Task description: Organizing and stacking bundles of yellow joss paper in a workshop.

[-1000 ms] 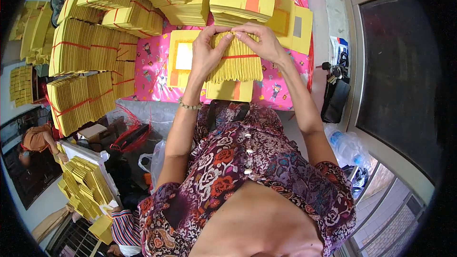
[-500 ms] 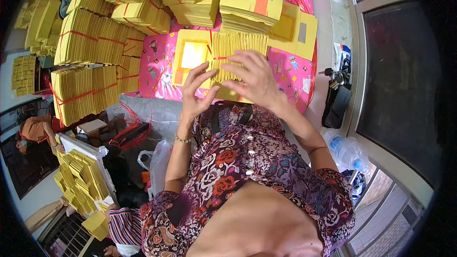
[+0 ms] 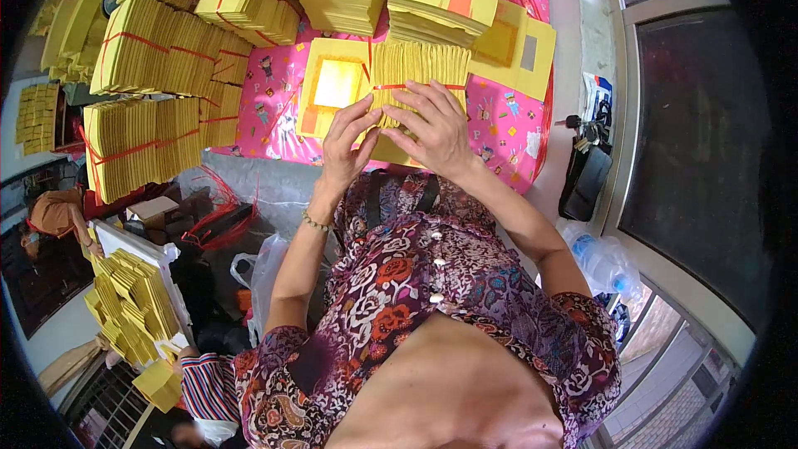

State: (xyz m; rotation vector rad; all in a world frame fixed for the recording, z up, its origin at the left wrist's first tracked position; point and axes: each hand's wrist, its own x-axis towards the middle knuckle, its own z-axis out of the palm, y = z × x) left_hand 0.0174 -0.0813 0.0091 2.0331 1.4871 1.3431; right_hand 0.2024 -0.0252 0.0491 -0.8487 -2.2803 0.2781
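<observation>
A thick bundle of folded yellow paper [image 3: 420, 63] lies in front of me, its many edges facing up, with a narrow red strap [image 3: 453, 86] across it. My right hand [image 3: 440, 133] rests over the bundle's near part, fingers spread. At its near left side is my left hand [image 3: 344, 143], with fingers curved and thumb apart; the fingertips touch or nearly touch the paper. I cannot make out anything gripped in either hand. Beside the bundle on the left lies a flat yellow sheet with a shiny framed square [image 3: 339, 83].
Strapped yellow paper bundles [image 3: 141, 145] are piled on the left of the pink patterned tablecloth [image 3: 270, 112]. A tall yellow stack [image 3: 440, 4] stands behind. Keys [image 3: 592, 131] and a black case [image 3: 585, 183] lie at right. Another person's striped sleeve [image 3: 208, 387] shows at lower left.
Both hands have come down closer to the bundle, and my right hand has moved left and lower onto it. The red strap now shows across more of the bundle's width.
</observation>
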